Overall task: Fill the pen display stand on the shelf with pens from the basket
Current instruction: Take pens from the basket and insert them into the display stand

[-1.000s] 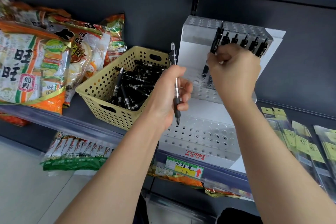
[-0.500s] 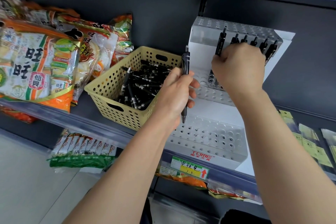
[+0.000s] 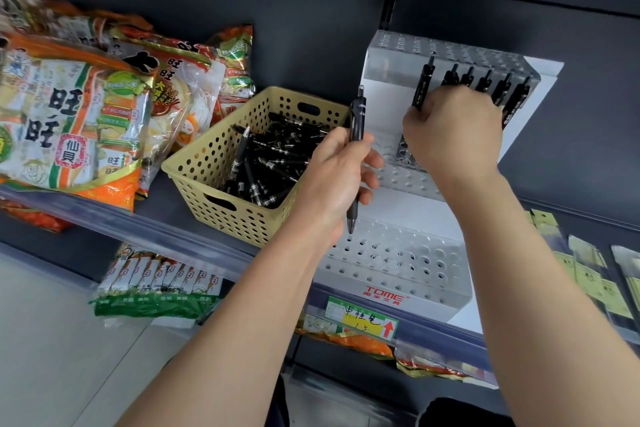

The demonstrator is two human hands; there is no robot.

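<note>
Dark grey shop shelving w/ clear price rails fills the frame. Nearest, at the bottom, both bare forearms reach up & in. Lower left, green-edged sachet packs (image 3: 156, 284) lie on the shelf below; lower right, flat yellow-labelled packets (image 3: 588, 274). A green/yellow price label (image 3: 362, 317) w/ a red arrow sits on the rail at bottom centre, just under the pen display stand (image 3: 391, 291), a white stepped unit w/ rows of holes & red "TOME" on its front. Centre frame, the left hand (image 3: 329, 184) grips a black pen (image 3: 356, 128) upright, fingers wrapped round the barrel, clicker up, tip just above the left rear holes of the stand's lowest tier. Left of that hand, a yellow perforated basket (image 3: 207, 163) sits beside the stand w/ a heap of loose pens (image 3: 273, 163) inside; can't tell if basket & stand touch. Further back, centre right, the right hand (image 3: 453, 135) is curled round the lower end of a second pen (image 3: 423, 83) at the top tier, just left of five seated pens (image 3: 486, 80). Upper left, orange & white snack bags (image 3: 69, 107) are stacked beside the basket
</note>
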